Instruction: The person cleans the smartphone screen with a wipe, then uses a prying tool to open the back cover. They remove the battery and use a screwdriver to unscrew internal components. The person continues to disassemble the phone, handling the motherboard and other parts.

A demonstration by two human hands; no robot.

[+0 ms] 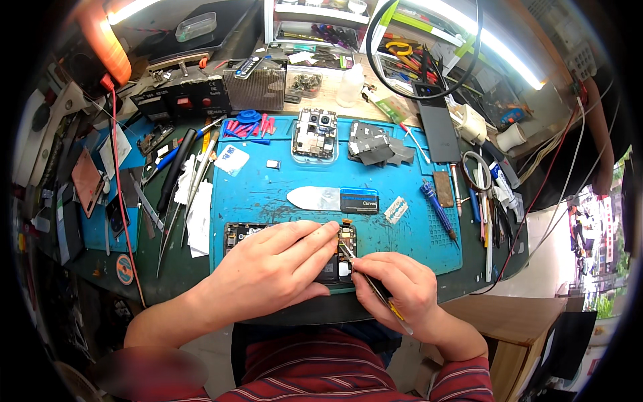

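Observation:
An opened phone [236, 234] lies sideways on the blue work mat [268, 194], its inner boards and black parts showing. My left hand [271, 261] rests flat across its middle, fingers stretched out, covering much of it. The index fingertip sits by a small flex cable at the phone's upper right. My right hand [405, 285] pinches a pair of tweezers [376, 287], whose tips reach into the right end of the phone beside the left fingertips. What exactly the tips touch is too small to tell. Just beyond lies a flat pry blade [318, 198] with a dark blue handle.
Further back stand a clear case with a phone board [315, 137] and a pile of dark sheets [382, 144]. A blue screwdriver [439, 208] lies to the right. Tweezers and tools [184, 161] crowd the left side. A magnifier ring [475, 60] hangs at the upper right.

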